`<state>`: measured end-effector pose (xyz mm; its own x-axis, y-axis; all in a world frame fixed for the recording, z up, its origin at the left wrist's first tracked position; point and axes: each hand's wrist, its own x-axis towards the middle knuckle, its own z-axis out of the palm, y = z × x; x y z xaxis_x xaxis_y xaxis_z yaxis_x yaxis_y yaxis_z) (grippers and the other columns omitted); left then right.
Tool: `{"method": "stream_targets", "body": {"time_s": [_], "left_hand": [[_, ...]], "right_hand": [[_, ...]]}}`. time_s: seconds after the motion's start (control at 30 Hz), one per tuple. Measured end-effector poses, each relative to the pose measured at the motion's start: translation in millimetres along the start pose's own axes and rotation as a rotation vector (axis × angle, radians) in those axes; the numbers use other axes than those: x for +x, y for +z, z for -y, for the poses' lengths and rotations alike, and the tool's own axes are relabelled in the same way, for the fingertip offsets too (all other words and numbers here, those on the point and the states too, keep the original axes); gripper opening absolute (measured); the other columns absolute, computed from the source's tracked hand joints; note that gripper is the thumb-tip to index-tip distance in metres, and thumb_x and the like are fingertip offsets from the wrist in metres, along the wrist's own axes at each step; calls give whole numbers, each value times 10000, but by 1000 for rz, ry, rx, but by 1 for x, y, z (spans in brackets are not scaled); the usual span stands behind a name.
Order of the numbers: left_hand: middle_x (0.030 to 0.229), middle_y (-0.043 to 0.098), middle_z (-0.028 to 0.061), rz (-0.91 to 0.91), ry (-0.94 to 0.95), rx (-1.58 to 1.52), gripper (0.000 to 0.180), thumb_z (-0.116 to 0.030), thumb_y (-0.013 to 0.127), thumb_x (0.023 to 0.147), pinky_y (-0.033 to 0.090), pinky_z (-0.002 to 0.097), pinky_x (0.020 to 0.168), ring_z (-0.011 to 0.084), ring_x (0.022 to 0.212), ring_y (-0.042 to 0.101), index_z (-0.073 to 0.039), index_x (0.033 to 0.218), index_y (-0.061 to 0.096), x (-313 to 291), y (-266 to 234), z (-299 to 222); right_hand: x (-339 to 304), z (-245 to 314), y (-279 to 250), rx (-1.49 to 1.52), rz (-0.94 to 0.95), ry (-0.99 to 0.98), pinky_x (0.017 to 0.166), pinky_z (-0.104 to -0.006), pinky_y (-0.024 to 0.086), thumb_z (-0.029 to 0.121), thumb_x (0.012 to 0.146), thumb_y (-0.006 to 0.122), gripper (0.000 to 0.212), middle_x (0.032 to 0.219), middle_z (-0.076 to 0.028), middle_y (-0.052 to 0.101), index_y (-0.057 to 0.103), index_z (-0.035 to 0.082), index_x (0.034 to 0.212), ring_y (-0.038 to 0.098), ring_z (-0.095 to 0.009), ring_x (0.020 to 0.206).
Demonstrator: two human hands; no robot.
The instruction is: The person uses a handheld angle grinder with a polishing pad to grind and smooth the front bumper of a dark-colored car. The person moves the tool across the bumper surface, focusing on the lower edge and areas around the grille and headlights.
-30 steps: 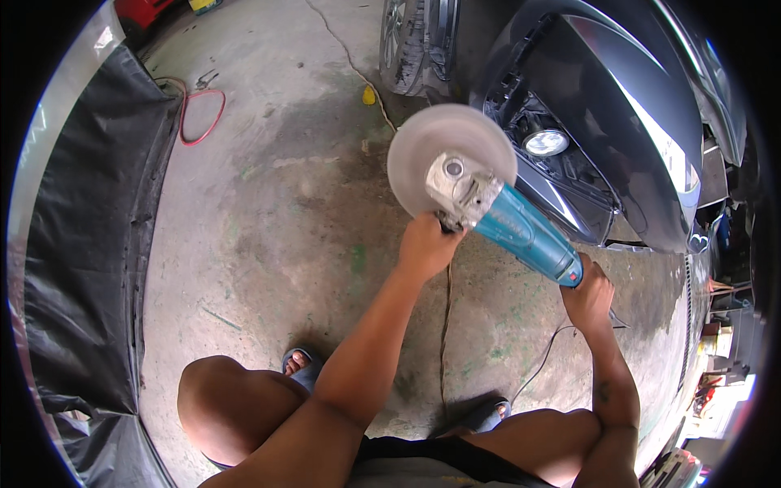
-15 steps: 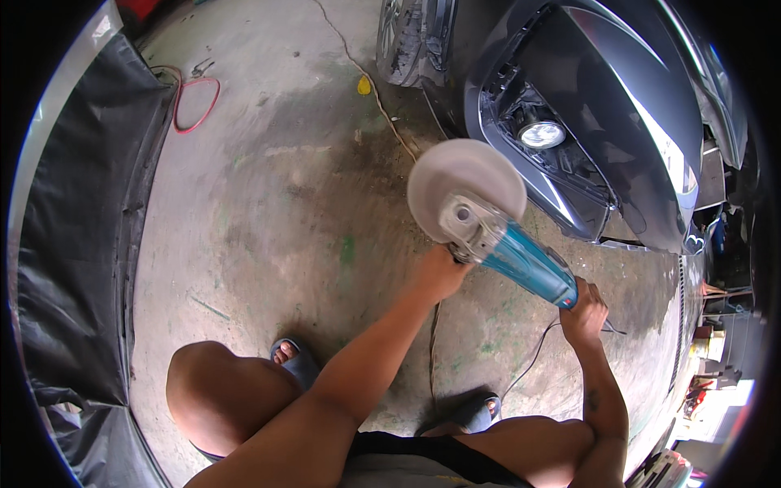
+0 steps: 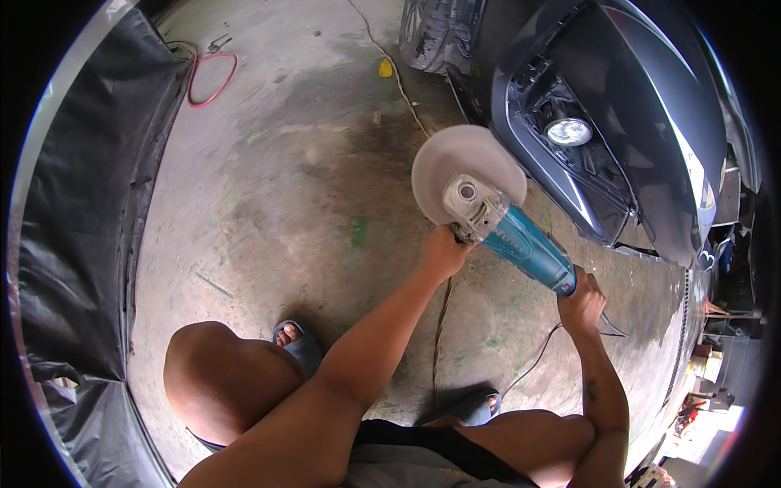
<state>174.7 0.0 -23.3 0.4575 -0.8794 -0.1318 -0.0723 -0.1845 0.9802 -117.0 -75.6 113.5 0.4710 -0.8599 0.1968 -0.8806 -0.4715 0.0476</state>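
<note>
Across the middle of the view I hold a teal power polisher (image 3: 530, 250) with a scuffed metal head. A wide round pale pad (image 3: 443, 167) sits at its far end. My left hand (image 3: 444, 250) is closed at the side of the metal head, on a handle mostly hidden by the fingers. My right hand (image 3: 582, 299) wraps round the rear end of the teal body. Beyond the pad, to the right, stands a dark grey car's front bumper (image 3: 643, 122) with a round lamp (image 3: 568, 132) in it. The pad overlaps the bumper's lower edge in view; I cannot tell whether they touch.
A thin cord (image 3: 390, 61) runs over the concrete floor (image 3: 268, 211), and a dark cable (image 3: 537, 358) trails below my right hand. Black sheeting (image 3: 81, 203) hangs at the left, near a red hose (image 3: 213, 80). A yellow leaf-like scrap (image 3: 386, 68) lies near the tyre (image 3: 443, 37).
The car, hose and floor marks have shifted right in view and slightly downward or upward. The polisher stays in both hands, its pad a little higher in the picture.
</note>
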Motion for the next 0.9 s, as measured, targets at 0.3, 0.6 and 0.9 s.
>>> {"method": "stream_targets", "body": {"time_s": [0.3,0.6,0.9], "left_hand": [[996,773,245,-114,-71,-98,369,-204,833,886,556,438,788,348,950,753,75,1107,738,38,-61,-27],[1052,752,270,58,-182,44,361,-298,794,910,570,512,854,457,1048,711,10,1091,742,15,-24,-37],[1030,747,237,213,113,314,296,-291,743,921,577,544,840,447,1008,714,-30,1061,739,-26,64,-56]], "right_hand": [[62,58,-18,-11,-137,-176,815,-505,573,28,743,741,450,1025,-131,742,680,72,1186,710,-380,961],[33,10,-18,-13,-139,-148,791,-525,566,32,762,724,459,1020,-168,729,684,88,1215,709,-425,935],[-61,-95,44,249,4,182,837,-525,562,41,785,771,500,1091,-222,721,614,94,1256,684,-497,1021]]}}
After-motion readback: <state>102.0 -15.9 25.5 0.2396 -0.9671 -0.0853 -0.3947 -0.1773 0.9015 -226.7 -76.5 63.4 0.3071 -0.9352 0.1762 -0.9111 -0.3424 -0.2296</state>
